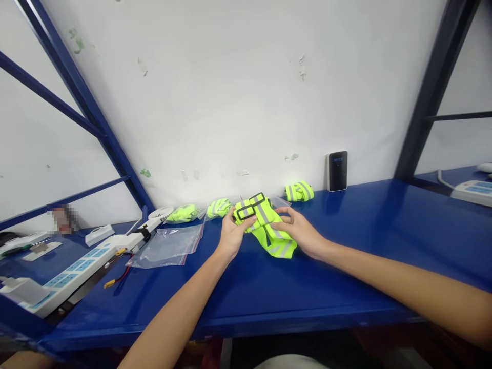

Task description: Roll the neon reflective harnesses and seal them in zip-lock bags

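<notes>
A neon yellow reflective strap (267, 230) with grey stripes and a black buckle lies bunched on the blue shelf (346, 266), held between both hands. My left hand (231, 233) pinches its left end by the buckle. My right hand (302, 231) grips its right side with curled fingers. Part of the strap hangs toward me, spread on the shelf.
Clear zip bags (169, 246) lie left of my hands. More rolled yellow straps (299, 191) sit against the white wall, some in bags (183, 213). A black device (337, 171) leans on the wall. A long white power strip (73, 269), cables and a small fan (160, 213) fill the left.
</notes>
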Tool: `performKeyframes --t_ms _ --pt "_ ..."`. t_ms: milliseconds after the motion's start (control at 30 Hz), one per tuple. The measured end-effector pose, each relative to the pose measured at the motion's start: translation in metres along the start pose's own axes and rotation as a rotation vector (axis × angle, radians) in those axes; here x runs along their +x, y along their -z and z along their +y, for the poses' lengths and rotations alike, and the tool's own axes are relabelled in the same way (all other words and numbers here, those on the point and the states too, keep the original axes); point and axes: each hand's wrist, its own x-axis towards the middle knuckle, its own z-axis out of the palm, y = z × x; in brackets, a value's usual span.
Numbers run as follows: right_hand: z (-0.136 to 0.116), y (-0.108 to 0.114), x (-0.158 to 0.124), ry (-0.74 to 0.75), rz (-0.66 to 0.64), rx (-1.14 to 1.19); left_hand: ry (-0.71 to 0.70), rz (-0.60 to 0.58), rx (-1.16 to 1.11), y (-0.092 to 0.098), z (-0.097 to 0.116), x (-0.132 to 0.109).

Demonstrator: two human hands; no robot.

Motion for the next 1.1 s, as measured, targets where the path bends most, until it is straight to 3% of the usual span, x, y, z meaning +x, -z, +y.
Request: performKeyframes --t_ms 333,667,867,1100 --pt "-0.004 0.001 0.001 0.088 -0.013 -0.171 -0.024 0.003 -0.017 -0.001 0.002 -0.002" --pt "-0.001 0.0 0.001 0.07 -0.141 -0.108 0.003 -0.022 -0.17 -0.009 0.01 -0.005" --pt "0.004 0.001 0.001 0.061 -0.245 -0.144 0.011 -0.079 -0.093 -0.008 0.005 -0.007" --pt "0.012 0.001 0.003 0.107 -0.069 -0.201 -0.105 -0.007 0.063 0.001 -0.005 0.0"
